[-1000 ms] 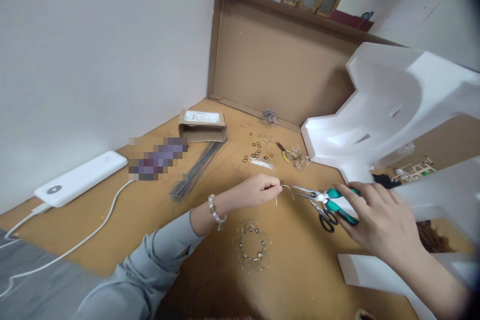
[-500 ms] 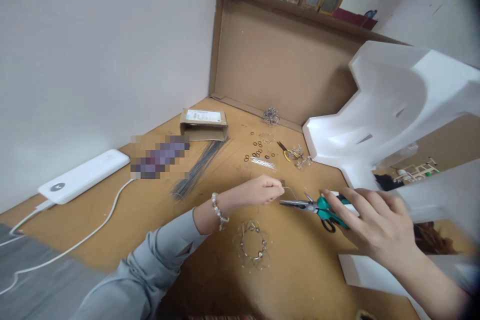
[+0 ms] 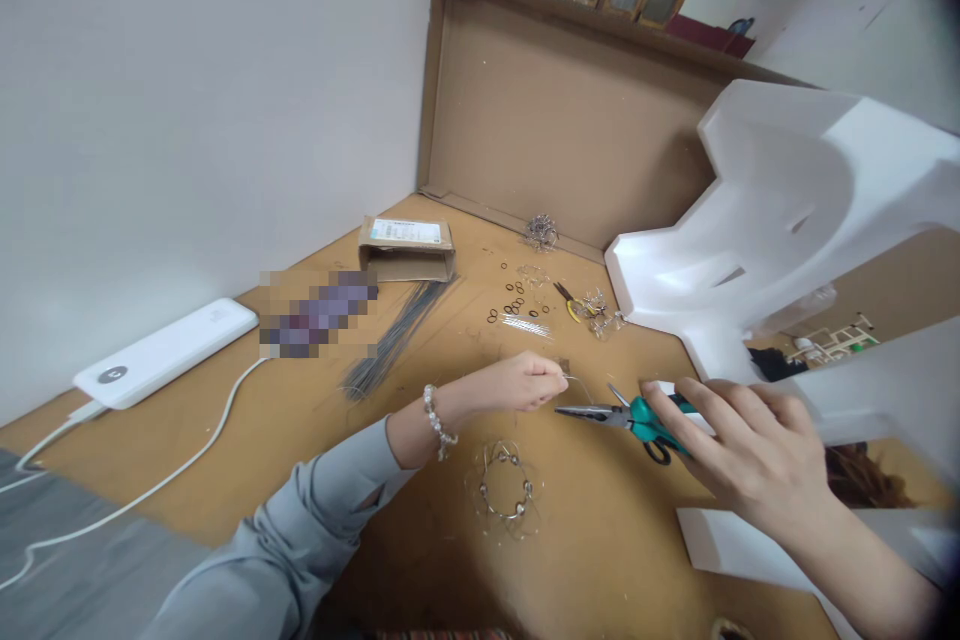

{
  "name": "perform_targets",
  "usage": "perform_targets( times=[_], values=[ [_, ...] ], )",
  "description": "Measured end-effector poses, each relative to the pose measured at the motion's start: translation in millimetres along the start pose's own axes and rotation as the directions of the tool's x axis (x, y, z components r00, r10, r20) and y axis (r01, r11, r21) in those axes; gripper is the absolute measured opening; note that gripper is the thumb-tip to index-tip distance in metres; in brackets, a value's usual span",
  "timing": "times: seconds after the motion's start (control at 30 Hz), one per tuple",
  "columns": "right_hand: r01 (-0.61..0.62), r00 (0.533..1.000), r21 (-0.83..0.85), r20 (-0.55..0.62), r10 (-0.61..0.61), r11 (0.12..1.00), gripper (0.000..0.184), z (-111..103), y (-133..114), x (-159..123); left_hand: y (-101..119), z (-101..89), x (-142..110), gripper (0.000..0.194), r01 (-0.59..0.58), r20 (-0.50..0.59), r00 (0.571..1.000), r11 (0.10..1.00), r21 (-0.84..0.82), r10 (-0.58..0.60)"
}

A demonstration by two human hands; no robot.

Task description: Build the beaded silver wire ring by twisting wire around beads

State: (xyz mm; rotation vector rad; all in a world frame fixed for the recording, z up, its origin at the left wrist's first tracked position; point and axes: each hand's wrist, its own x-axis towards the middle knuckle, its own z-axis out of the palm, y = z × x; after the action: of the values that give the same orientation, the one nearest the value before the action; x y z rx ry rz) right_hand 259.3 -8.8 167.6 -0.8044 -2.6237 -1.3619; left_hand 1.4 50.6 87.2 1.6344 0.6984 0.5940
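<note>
My left hand (image 3: 529,382) is closed in a pinch on a thin wire (image 3: 579,384), whose bent end sticks out to the right past the fingertips. My right hand (image 3: 750,430) grips long-nose pliers (image 3: 600,414) by their teal handles. The jaws point left, just below and right of my left fingertips, and look nearly closed; whether they touch the wire I cannot tell. Below my left hand, a wire ring with round beads (image 3: 507,483) and thin loops around it lies on the table.
Behind my hands lie several small dark rings (image 3: 516,305), short silvery wires (image 3: 528,325), yellow-handled pliers (image 3: 570,304) and wire tangles (image 3: 541,232). Long grey wires (image 3: 397,340) run from a small cardboard box (image 3: 408,248). A white power bank (image 3: 169,350) sits left; white foam (image 3: 787,190) stands right.
The pliers have shifted slightly left and down, and their jaws look closer together. My left hand has barely moved and keeps hold of the wire.
</note>
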Motion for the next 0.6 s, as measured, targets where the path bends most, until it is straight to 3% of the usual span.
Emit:
perform_targets(
  times=[0.6],
  values=[
    [-0.030, 0.999, 0.046, -0.015, 0.030, 0.998, 0.038, 4.0, -2.0, -1.7, 1.4, -0.7, -0.5, 0.034, 0.023, 0.021, 1.000, 0.999, 0.039, -0.023]
  ],
)
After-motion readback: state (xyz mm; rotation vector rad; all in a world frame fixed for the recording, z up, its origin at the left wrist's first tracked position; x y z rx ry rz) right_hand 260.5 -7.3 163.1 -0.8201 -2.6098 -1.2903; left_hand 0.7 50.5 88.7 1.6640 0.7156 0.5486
